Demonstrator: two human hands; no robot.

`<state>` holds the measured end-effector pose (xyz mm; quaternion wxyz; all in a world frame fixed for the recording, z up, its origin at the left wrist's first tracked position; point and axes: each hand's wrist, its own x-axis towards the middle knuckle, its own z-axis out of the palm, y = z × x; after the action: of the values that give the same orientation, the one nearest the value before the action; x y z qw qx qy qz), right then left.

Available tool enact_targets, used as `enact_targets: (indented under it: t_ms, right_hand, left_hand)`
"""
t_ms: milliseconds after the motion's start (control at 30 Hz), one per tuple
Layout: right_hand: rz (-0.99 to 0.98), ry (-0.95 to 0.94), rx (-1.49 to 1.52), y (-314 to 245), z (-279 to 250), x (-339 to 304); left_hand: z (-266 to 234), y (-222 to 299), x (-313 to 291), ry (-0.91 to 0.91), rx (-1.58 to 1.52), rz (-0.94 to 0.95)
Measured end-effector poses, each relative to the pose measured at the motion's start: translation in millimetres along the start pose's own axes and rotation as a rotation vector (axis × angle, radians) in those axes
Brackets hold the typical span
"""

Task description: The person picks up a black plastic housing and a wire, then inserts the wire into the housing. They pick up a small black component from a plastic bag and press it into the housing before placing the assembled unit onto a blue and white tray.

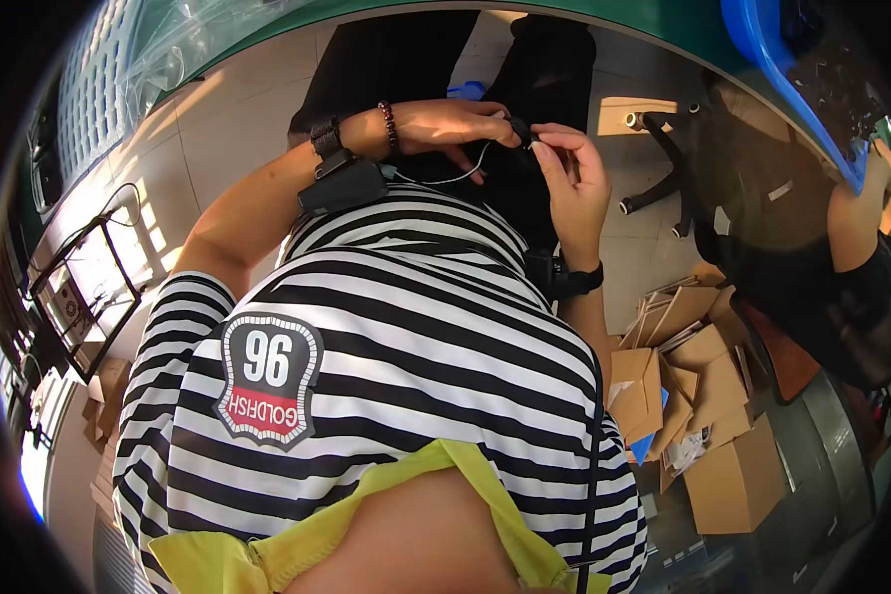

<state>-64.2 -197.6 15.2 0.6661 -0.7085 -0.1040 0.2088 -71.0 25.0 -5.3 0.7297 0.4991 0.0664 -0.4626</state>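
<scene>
Both hands meet in front of the striped shirt [406,327]. The left hand [450,124] has its fingers pinched on a small dark part [521,130] with a thin white cable [455,176] trailing from it; the right hand [574,178] curls its fingers closed around the same part. Cardboard boxes [703,416] lie piled on the floor to the right.

Below you to the right, brown cardboard boxes [708,396] lie heaped on the tiled floor [238,99]. A black office chair [752,228] stands beside them, a blue bin [772,59] above.
</scene>
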Motion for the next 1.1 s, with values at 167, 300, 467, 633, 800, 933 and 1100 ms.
enact_targets:
  t_ms: [167, 300, 467, 633, 800, 933, 1100]
  right_hand:
    - [-0.065, 0.003, -0.037, 11.0, -4.5, 1.6]
    - [-0.114, 0.026, -0.111, 13.2, -3.2, 3.0]
    - [-0.231, 0.023, -0.262, 12.6, -7.1, 2.2]
    - [-0.286, -0.003, -0.345, 4.6, -11.7, 3.0]
    - [-0.405, -0.08, -0.58, -12.7, -18.7, 4.8]
    - [-0.271, -0.082, -0.599, -24.9, -17.6, 3.0]
    - [-0.251, -0.168, -0.628, -26.4, -22.5, 3.0]
  left_hand:
    - [0.3, 0.5, 3.3, -0.005, -0.008, 0.024]
    - [4.4, 7.5, 0.4, 0.004, 0.013, 0.004]
    - [0.0, 4.5, 4.8, -0.022, 0.005, 0.003]
    - [4.4, 6.2, 5.0, 0.007, 0.024, -0.024]
    - [8.6, 7.2, 3.3, 0.031, 0.081, -0.037]
    - [7.6, 5.1, 6.0, 0.004, 0.13, -0.034]
    - [6.2, 0.3, 9.1, 0.01, 0.242, -0.082]
